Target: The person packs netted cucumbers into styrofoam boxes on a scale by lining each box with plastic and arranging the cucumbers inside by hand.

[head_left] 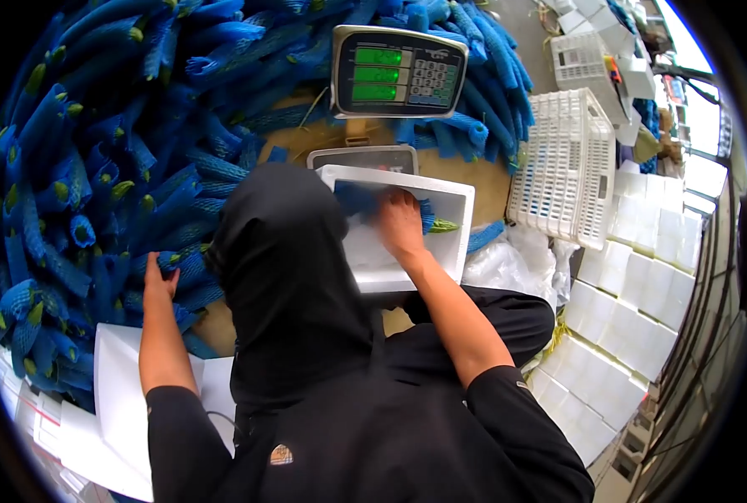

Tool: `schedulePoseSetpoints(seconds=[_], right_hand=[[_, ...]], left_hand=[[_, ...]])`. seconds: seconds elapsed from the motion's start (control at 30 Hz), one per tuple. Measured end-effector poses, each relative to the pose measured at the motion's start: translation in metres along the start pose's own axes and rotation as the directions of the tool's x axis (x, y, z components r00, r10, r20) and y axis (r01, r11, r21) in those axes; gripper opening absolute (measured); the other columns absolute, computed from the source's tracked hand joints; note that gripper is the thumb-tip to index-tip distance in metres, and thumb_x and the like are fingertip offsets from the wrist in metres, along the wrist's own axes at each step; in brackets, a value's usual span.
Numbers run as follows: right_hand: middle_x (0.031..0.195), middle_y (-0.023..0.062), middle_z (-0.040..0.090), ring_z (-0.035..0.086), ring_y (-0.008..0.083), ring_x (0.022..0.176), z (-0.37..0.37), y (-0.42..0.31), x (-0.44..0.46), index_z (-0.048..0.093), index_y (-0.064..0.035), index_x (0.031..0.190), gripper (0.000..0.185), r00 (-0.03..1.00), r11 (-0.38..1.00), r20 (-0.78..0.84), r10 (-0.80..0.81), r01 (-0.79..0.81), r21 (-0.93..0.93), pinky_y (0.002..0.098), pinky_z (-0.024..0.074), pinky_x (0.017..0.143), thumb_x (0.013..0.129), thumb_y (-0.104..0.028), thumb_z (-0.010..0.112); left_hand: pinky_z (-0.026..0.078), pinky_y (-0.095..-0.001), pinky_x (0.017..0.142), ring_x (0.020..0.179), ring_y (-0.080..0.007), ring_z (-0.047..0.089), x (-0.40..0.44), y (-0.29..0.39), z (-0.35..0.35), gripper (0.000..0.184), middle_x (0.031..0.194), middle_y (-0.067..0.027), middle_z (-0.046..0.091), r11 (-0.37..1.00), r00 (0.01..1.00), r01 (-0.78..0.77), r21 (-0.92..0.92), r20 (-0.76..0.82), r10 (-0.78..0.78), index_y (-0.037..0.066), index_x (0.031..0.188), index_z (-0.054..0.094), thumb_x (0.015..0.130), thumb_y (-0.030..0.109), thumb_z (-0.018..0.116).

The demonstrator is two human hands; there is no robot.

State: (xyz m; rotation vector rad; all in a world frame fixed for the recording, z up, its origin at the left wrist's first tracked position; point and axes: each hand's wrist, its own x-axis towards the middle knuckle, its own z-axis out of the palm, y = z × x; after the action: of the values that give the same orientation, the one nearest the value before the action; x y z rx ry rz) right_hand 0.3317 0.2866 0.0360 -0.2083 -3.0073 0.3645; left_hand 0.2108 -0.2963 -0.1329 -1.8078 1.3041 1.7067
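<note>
My left hand [160, 278] reaches into a heap of long green vegetables in blue foam-net sleeves. Its thumb and fingers are apart at the end of one sleeved vegetable [191, 259]. Inside a white foam box [466, 210], my right hand [401, 223] is closed over another sleeved vegetable [429, 216], whose green tip sticks out to the right. The fingertips are slightly blurred. More blue netting lies at the box's far left. A black hood [285, 235] hides the box's left side.
Behind the box stands a scale display [399, 72] with lit green digits. The blue-sleeved heap [88, 168] spreads left and back. To the right are a white plastic crate [558, 163], clear plastic bags [516, 268] and stacked white foam boxes [617, 327]. White foam pieces [122, 386] lie at lower left.
</note>
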Motion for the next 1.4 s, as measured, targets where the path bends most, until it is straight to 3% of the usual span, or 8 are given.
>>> schedulePoseSetpoints(seconds=[0.23,0.67,0.73,0.87,1.07,1.2,1.3,1.4], right_hand=[[0.102,0.0128,0.066,0.063,0.0335,0.1,-0.064,0.06,-0.036,0.067,-0.0085,0.116,0.04,0.917,0.941,0.364,0.161,-0.032,-0.338,0.0487,0.0465,0.087,0.077,-0.015,0.074],[0.092,0.0183,0.064,0.062,0.0364,0.09,0.019,0.1,-0.015,0.064,-0.0078,0.094,0.016,0.994,0.918,-0.01,-0.108,0.096,-0.385,0.0494,0.0485,0.085,0.079,-0.008,0.06],[0.091,0.0196,0.067,0.065,0.038,0.089,0.022,0.107,-0.009,0.068,-0.0071,0.094,0.02,0.977,0.951,0.212,0.035,0.033,-0.307,0.0512,0.05,0.084,0.075,-0.007,0.062],[0.131,0.0248,0.066,0.056,0.0422,0.132,-0.033,0.065,0.015,0.057,-0.0018,0.139,0.066,0.87,0.956,0.439,0.225,-0.11,-0.271,0.0565,0.0329,0.119,0.078,-0.024,0.071],[0.13,0.0145,0.068,0.065,0.0232,0.122,-0.141,-0.032,0.044,0.058,-0.0044,0.142,0.04,0.903,0.59,0.415,0.11,-0.395,0.704,0.0344,0.0498,0.105,0.103,-0.011,0.063],[0.136,0.0147,0.065,0.063,0.0223,0.126,-0.211,-0.126,0.047,0.052,-0.0014,0.147,0.048,0.958,0.348,0.257,-0.129,-0.199,0.916,0.0343,0.0469,0.11,0.103,-0.015,0.066],[0.136,0.0171,0.065,0.065,0.026,0.123,-0.225,-0.178,0.045,0.045,0.0017,0.151,0.061,0.982,0.233,0.13,-0.135,-0.096,0.968,0.0353,0.0495,0.107,0.101,-0.022,0.071],[0.128,0.0176,0.068,0.071,0.0262,0.111,-0.233,-0.173,0.05,0.047,0.001,0.147,0.056,0.976,-0.206,0.176,-0.13,-0.201,0.958,0.0389,0.0587,0.095,0.101,-0.022,0.069]], left_hand=[[0.065,-0.0357,0.075,0.097,-0.0268,0.064,-0.027,-0.007,-0.013,0.058,0.111,-0.0101,0.061,0.999,1.0,0.019,-0.04,-0.003,-0.019,0.015,0.117,0.061,0.075,0.049,0.084],[0.063,-0.0336,0.066,0.076,-0.0223,0.065,-0.045,0.005,-0.034,0.04,0.087,-0.0087,0.06,0.992,0.997,-0.067,-0.104,0.041,0.072,0.012,0.104,0.056,0.08,0.036,0.078],[0.061,-0.0318,0.059,0.069,-0.0223,0.063,-0.061,0.005,-0.034,0.033,0.078,-0.0084,0.057,0.955,0.975,-0.054,-0.292,0.19,0.114,0.011,0.097,0.052,0.081,0.027,0.075],[0.064,-0.0366,0.066,0.071,-0.0237,0.067,-0.129,-0.002,-0.013,0.03,0.082,-0.0093,0.063,0.888,0.978,0.026,-0.46,0.196,0.074,0.009,0.096,0.055,0.082,0.027,0.074],[0.062,-0.034,0.066,0.074,-0.0184,0.066,-0.291,-0.058,0.01,0.03,0.09,-0.0076,0.063,0.957,0.896,-0.223,-0.187,0.348,0.277,0.009,0.108,0.055,0.091,0.029,0.069],[0.059,-0.0385,0.078,0.084,-0.0258,0.068,-0.387,-0.054,0.013,0.048,0.1,-0.0136,0.064,0.419,0.41,-0.898,0.134,0.599,0.688,0.005,0.123,0.049,0.093,0.031,0.075],[0.055,-0.0384,0.089,0.098,-0.0313,0.069,-0.462,-0.053,0.03,0.075,0.112,-0.0172,0.066,-0.06,-0.094,-0.996,-0.074,0.808,0.582,0.003,0.142,0.046,0.088,0.04,0.083],[0.054,-0.0377,0.093,0.104,-0.0277,0.069,-0.481,-0.056,0.047,0.079,0.121,-0.0149,0.066,-0.124,-0.423,-0.905,-0.407,0.828,0.367,0.005,0.148,0.049,0.087,0.039,0.084]])
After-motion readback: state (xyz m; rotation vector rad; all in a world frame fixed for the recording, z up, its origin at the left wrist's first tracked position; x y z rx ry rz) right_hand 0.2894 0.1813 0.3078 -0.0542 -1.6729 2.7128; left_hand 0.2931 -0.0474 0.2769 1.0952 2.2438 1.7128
